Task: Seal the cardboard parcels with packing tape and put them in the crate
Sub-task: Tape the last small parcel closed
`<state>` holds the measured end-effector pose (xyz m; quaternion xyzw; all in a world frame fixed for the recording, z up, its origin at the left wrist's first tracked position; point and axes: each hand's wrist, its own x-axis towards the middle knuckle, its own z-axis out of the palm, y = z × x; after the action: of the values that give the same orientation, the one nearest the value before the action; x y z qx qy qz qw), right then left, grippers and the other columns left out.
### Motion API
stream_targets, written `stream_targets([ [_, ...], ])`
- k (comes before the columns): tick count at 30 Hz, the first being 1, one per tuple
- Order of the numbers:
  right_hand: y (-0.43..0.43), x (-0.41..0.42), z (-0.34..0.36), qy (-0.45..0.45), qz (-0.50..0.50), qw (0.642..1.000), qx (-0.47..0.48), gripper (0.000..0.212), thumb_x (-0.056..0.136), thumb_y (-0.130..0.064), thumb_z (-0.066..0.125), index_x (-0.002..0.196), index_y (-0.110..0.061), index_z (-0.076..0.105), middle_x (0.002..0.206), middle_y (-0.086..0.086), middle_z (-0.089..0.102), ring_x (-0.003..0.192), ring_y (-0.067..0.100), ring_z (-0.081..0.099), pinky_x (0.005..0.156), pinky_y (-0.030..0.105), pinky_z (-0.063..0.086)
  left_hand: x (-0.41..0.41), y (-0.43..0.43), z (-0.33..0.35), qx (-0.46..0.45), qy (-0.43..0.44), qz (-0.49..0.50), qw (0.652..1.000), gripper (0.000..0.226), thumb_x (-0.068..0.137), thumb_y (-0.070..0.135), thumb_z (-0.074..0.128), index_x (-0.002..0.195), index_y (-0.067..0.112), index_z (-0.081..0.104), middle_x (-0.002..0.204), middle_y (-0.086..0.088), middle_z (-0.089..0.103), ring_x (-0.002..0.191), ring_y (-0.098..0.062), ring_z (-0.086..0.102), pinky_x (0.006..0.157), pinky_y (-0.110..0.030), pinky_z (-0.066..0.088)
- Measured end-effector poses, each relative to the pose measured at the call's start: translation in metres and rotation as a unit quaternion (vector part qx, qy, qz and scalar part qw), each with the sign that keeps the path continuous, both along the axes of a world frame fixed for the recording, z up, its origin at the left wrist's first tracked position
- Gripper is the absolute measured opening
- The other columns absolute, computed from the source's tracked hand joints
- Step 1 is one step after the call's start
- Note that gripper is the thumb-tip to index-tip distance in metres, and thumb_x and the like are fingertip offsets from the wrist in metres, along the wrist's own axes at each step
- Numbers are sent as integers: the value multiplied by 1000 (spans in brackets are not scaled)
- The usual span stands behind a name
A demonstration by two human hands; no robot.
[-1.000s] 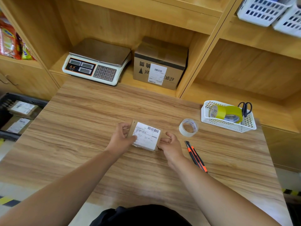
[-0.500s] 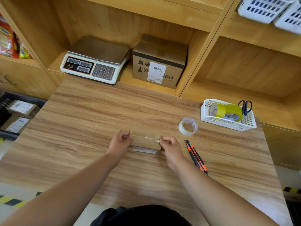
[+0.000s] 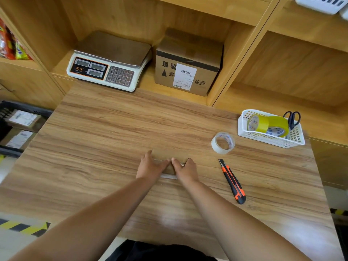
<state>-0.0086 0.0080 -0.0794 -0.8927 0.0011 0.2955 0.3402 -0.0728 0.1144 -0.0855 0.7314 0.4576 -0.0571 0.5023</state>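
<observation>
Both hands are lying open on the small cardboard parcel point(image 3: 169, 155), near the middle of the table point(image 3: 94, 147). The left hand point(image 3: 150, 166) and right hand point(image 3: 185, 169) are pressing down with thumbs meeting over a glossy tape strip; neither is gripping.

Risks, judged:
- Uneven thumb pressure is likely creasing the tape or trapping air.
- The parcel is sitting on smooth laminate, so a sideways push could be sliding it.
- A white label edge is peeking from under the near side; rubbing could be scuffing it.
- The utility knife point(image 3: 232, 182) is lying just beside the right forearm, and an elbow sweep could be knocking it off.

Writing:
- Parcel label: face down, unreadable.
- Clear tape roll point(image 3: 223, 143): blue core print, too small.
- Crate point(image 3: 24, 108), left of the table: labelled parcels inside, text blurred.
- Weighing scale point(image 3: 109, 61): red characters, not legible; keypad digits partly legible.
- Large carton point(image 3: 188, 63): black Chinese print upside down, triangle mark, barcoded label.
</observation>
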Motion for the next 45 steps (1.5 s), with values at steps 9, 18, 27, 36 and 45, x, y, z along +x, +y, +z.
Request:
stream_targets([
  [9,4,-6,-2,-50,-9,997,-54,54,96,-43,48,123,3,48,120,22,60,116,36,53,87,35,39,-3,-4,-10,16,-26,25,999,58,94,40,52,140,7,39,129,-13,59,119,-30,54,90,-32,42],
  [18,9,-14,-6,-89,-45,993,-61,44,96,-41,49,98,3,54,100,25,64,100,37,57,74,35,34,-7,5,-11,-8,-23,-4,1000,50,103,33,32,148,12,29,141,-15,48,128,-32,45,101,-36,37],
  [27,5,-20,-1,-54,-108,992,22,43,102,-32,35,108,0,63,108,21,65,106,35,57,77,30,35,-14,11,-4,-128,-4,34,991,49,102,38,27,137,9,47,135,-17,50,122,-34,47,99,-34,36],
  [36,-22,-35,19,45,-66,992,102,44,102,-31,37,140,-10,44,139,1,49,132,21,41,97,13,29,-42,-2,13,-96,-90,28,991,45,103,30,35,145,14,37,142,-8,46,130,-26,42,97,-25,31],
  [45,-60,-65,32,38,33,978,200,61,91,4,52,146,-14,35,138,-5,49,124,7,45,86,0,34,-97,-24,35,-105,-187,92,972,48,97,1,44,141,21,44,130,13,50,115,-1,45,93,-15,35],
])
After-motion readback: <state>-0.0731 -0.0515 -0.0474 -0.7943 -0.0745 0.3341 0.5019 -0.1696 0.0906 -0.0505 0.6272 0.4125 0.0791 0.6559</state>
